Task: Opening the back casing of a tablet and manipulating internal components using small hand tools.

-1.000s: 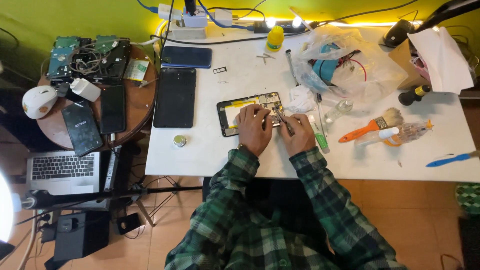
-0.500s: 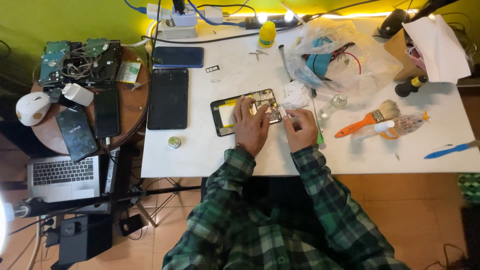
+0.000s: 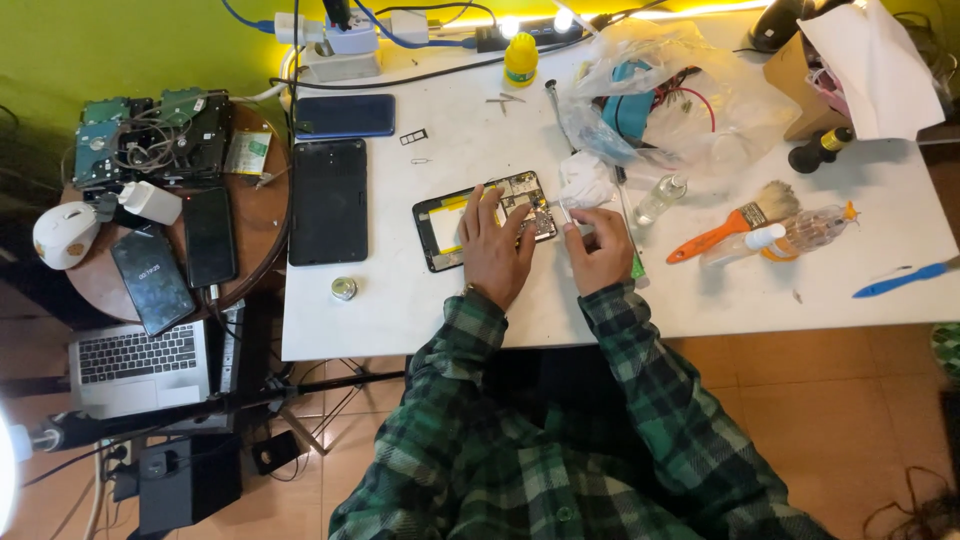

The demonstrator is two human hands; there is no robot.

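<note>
You are mid-repair on one opened tablet (image 3: 480, 218), lying near the front middle of the white desk (image 3: 760, 290). Your left hand (image 3: 497, 248) presses flat on it, fingers spread; your right hand (image 3: 598, 245) pinches one thin tool (image 3: 561, 212) at its board. Next calls for steady, fine probing.

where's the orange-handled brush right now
In the head view the brush lies on the white table, out past the right hand, between a small clear bottle and a clear squeeze bottle.
</note>
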